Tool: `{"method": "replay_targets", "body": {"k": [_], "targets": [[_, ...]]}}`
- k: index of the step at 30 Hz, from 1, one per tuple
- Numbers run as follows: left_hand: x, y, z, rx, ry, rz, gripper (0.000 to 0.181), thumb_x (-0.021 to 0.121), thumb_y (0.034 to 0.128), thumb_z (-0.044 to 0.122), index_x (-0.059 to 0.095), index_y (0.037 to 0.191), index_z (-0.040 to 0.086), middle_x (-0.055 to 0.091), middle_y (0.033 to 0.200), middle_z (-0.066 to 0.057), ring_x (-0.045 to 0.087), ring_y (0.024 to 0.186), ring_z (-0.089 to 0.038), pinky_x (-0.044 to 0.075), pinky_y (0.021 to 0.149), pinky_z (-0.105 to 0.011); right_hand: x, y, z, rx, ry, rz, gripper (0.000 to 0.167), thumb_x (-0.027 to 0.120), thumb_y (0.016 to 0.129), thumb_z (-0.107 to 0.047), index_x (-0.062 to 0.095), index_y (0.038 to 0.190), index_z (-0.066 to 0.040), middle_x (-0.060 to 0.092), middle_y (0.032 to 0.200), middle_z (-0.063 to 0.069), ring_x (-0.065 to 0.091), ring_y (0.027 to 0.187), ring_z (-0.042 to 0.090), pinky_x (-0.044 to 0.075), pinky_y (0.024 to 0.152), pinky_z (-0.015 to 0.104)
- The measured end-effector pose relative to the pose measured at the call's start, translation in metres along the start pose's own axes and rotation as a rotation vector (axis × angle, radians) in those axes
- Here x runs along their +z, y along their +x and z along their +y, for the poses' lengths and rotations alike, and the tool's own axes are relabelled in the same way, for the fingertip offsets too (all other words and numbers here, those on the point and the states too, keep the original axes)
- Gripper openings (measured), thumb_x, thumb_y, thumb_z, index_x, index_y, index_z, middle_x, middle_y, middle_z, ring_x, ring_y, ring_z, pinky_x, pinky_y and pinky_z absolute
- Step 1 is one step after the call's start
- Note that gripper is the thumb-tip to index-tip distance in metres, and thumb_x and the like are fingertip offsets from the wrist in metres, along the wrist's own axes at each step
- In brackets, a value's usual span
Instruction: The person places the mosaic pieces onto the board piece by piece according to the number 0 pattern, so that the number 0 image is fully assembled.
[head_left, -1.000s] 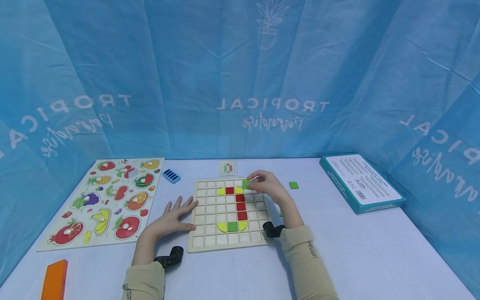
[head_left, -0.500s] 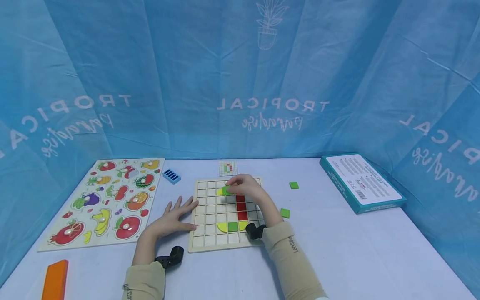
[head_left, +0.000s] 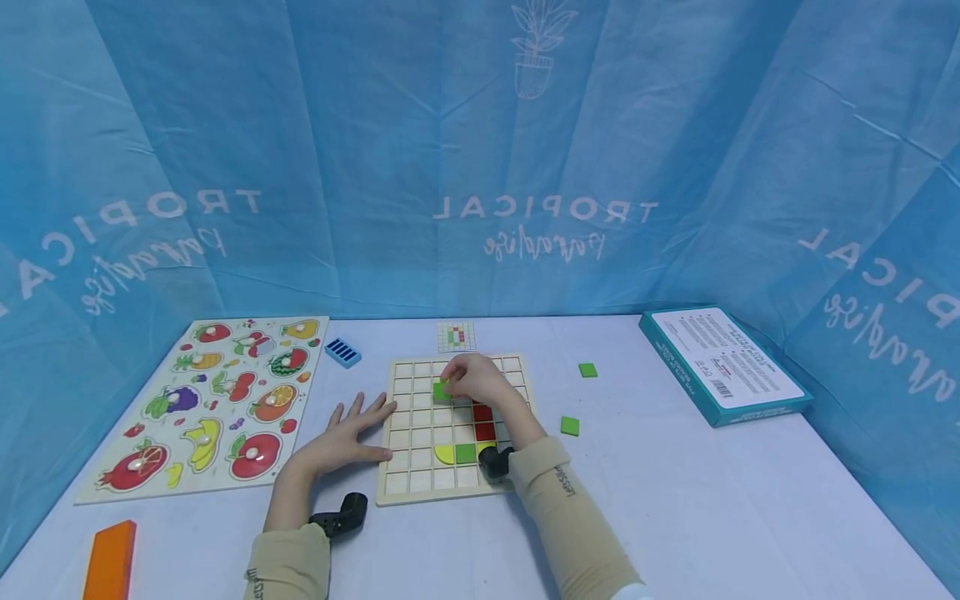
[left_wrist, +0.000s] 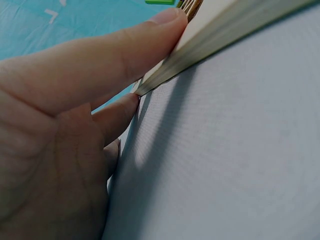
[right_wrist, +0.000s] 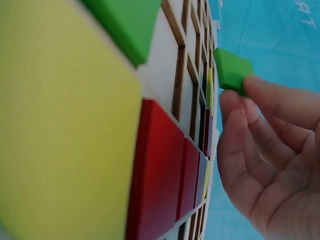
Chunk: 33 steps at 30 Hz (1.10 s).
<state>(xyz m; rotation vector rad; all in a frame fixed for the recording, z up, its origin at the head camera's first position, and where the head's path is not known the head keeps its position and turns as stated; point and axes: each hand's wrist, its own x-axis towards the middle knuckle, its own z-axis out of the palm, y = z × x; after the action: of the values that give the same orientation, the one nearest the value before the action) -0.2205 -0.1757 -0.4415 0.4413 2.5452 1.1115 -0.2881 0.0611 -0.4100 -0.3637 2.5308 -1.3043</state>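
Observation:
My right hand [head_left: 480, 383] pinches a green square tile [right_wrist: 232, 70] between thumb and fingers, just above the upper middle of a wooden grid board [head_left: 408, 483]. Red square tiles [head_left: 484, 432] form a column on the board. Below them are yellow rounded tiles [head_left: 445, 454] with another green tile [head_left: 466, 453] between. In the head view my right hand and arm hide part of the top row and the lower right yellow tile. My left hand [head_left: 337, 442] is spread at the board's left edge, its thumb and fingertips touching that edge.
A small pattern card [head_left: 456, 337] lies behind the board. Two loose green tiles [head_left: 588, 370] are to the right, before a teal box [head_left: 723, 367]. On the left are a fruit puzzle [head_left: 225, 400], a blue slotted block [head_left: 343, 352] and an orange block [head_left: 110, 560].
My right hand has carried the green tile leftward from the board's upper right, then slightly nearer me. My left hand has stayed still.

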Motion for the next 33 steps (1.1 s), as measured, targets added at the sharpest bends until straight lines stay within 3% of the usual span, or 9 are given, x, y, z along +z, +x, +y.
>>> {"method": "replay_targets", "body": {"k": [4, 12, 21, 27, 33], "targets": [[0.0, 0.001, -0.001, 0.003, -0.002, 0.001, 0.086, 0.072, 0.0741, 0.035, 0.031, 0.143, 0.005, 0.012, 0.152, -0.019, -0.012, 0.138, -0.04, -0.015, 0.109, -0.055, 0.001, 0.001, -0.001, -0.004, -0.088, 0.0, 0.006, 0.067, 0.08, -0.003, 0.065, 0.084, -0.007, 0.059, 0.076, 0.001, 0.052, 0.063, 0.012, 0.045, 0.054, 0.022], [0.0, 0.001, -0.001, -0.005, -0.004, 0.002, 0.086, 0.072, 0.0741, 0.036, 0.031, 0.143, 0.006, 0.012, 0.153, -0.019, -0.012, 0.138, -0.04, -0.015, 0.109, -0.054, 0.002, 0.002, -0.002, -0.017, -0.188, -0.003, 0.009, 0.072, 0.077, -0.003, 0.065, 0.078, -0.009, 0.06, 0.072, 0.0, 0.053, 0.067, 0.012, 0.045, 0.057, 0.022], [0.0, 0.0, 0.0, 0.0, 0.0, 0.002, 0.086, 0.072, 0.0744, 0.036, 0.031, 0.144, 0.005, 0.012, 0.153, -0.019, -0.012, 0.138, -0.04, -0.015, 0.109, -0.055, 0.0, 0.001, -0.001, 0.004, -0.269, -0.018, 0.015, 0.069, 0.078, -0.004, 0.072, 0.091, -0.01, 0.063, 0.078, -0.001, 0.05, 0.069, 0.013, 0.043, 0.059, 0.022], [0.0, 0.001, 0.0, -0.008, -0.003, 0.002, 0.087, 0.072, 0.0742, 0.037, 0.03, 0.144, 0.005, 0.011, 0.153, -0.019, -0.012, 0.139, -0.039, -0.015, 0.109, -0.055, -0.004, -0.001, 0.002, 0.026, -0.221, -0.015, 0.023, 0.069, 0.079, -0.006, 0.071, 0.101, -0.012, 0.063, 0.086, 0.001, 0.053, 0.073, 0.014, 0.046, 0.06, 0.023], [0.0, 0.0, 0.001, -0.009, -0.007, 0.003, 0.086, 0.072, 0.074, 0.036, 0.031, 0.144, 0.006, 0.011, 0.153, -0.018, -0.012, 0.139, -0.039, -0.016, 0.109, -0.054, -0.015, -0.007, 0.006, 0.003, -0.14, -0.003, 0.02, 0.067, 0.081, -0.006, 0.069, 0.101, -0.01, 0.062, 0.085, 0.003, 0.055, 0.073, 0.016, 0.047, 0.06, 0.025]]}}
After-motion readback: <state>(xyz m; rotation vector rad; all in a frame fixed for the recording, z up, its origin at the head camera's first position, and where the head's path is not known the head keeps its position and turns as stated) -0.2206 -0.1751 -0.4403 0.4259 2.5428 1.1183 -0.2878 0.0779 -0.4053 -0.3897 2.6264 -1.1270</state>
